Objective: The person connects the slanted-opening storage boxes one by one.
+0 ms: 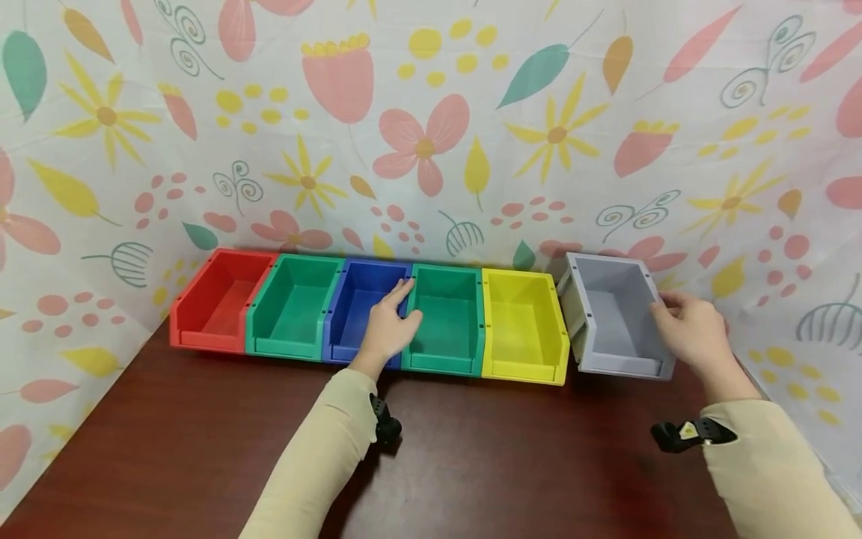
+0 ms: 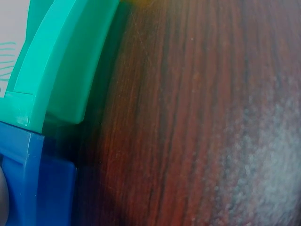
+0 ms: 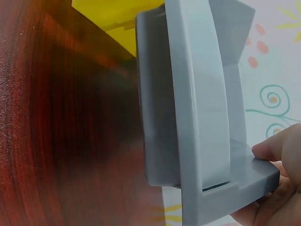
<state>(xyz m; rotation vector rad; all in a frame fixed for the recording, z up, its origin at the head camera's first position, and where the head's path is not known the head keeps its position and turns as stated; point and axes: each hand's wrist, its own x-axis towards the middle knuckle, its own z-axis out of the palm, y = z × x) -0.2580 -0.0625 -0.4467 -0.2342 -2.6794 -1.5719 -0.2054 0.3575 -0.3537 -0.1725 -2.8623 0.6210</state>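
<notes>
My right hand [image 1: 694, 333] pinches the right wall of a grey storage bin [image 1: 616, 311], thumb on the inside and fingers outside. The grey bin is slightly tilted, at the right end of the row beside a yellow bin [image 1: 524, 322]. In the right wrist view, a gap shows beneath the grey bin's front. My left hand [image 1: 392, 323] reaches over the border of a blue bin [image 1: 360, 292] and a green bin [image 1: 444, 314], fingers mostly straight, fingertips at the rims. It hides part of the blue bin.
Further left in the row stand another green bin [image 1: 296, 303] and a red bin [image 1: 225, 299]. The bins sit on a dark reddish wooden table [image 1: 498, 457]. A flower-patterned cloth [image 1: 431, 202] rises behind them and along both sides.
</notes>
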